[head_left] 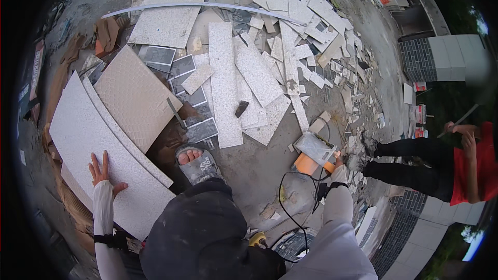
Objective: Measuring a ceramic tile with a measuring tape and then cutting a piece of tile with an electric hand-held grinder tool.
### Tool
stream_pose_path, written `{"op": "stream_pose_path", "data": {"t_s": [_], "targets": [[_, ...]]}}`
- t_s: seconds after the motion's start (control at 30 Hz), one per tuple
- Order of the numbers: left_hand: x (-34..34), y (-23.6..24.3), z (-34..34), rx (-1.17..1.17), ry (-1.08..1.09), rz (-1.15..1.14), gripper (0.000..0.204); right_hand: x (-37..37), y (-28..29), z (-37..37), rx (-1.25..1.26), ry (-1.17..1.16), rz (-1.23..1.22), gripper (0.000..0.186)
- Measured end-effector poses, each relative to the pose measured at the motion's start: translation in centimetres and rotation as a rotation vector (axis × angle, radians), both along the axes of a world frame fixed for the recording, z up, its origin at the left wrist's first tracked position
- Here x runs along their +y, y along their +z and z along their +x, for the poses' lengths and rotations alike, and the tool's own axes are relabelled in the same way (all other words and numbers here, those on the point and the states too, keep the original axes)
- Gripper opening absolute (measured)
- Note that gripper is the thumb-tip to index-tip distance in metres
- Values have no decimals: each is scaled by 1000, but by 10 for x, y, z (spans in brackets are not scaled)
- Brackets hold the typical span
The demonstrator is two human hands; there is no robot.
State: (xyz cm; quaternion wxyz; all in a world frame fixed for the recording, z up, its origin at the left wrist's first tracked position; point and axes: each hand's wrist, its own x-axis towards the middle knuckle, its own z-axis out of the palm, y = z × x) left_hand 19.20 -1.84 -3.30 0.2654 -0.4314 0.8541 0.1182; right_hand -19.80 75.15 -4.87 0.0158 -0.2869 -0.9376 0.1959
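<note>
My left hand (102, 172) lies flat with fingers spread on a large white speckled stone slab (88, 145) at the left. That slab rests partly under a beige textured tile (136, 96). My right hand (338, 162) grips an orange power cutter (313, 156) with a clear guard, resting on the concrete floor. Its black cable (288, 197) loops back toward me. My sandalled foot (198, 163) stands between the slab and the cutter.
Long white stone strips (224, 83) and several broken tile offcuts (316, 26) cover the ground ahead. A bent white strip (207, 6) lies across the far pile. Another person in a red top (480, 166) and dark trousers crouches at the right, near grey brick walls (420, 59).
</note>
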Motion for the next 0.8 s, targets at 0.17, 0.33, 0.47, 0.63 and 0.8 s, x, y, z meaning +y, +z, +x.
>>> {"op": "stream_pose_path", "data": {"t_s": [0.17, 0.33, 0.47, 0.63, 0.8], "targets": [[2, -1, -1, 57, 14, 1, 139, -12, 13, 30, 125, -105, -358, 17], [4, -2, -6, 89, 29, -33, 139, -57, 14, 65, 217, -193, -910, 15], [5, 7, -13, -43, 55, 3, 138, -110, 5, 72, 160, -126, -1263, 13], [3, 27, -20, -102, 111, 151, 136, -220, 44, 39, -103, 259, -1288, 19], [-2, 35, -24, -132, 134, 240, 134, -334, 141, 44, -247, 481, -1500, 24]]}}
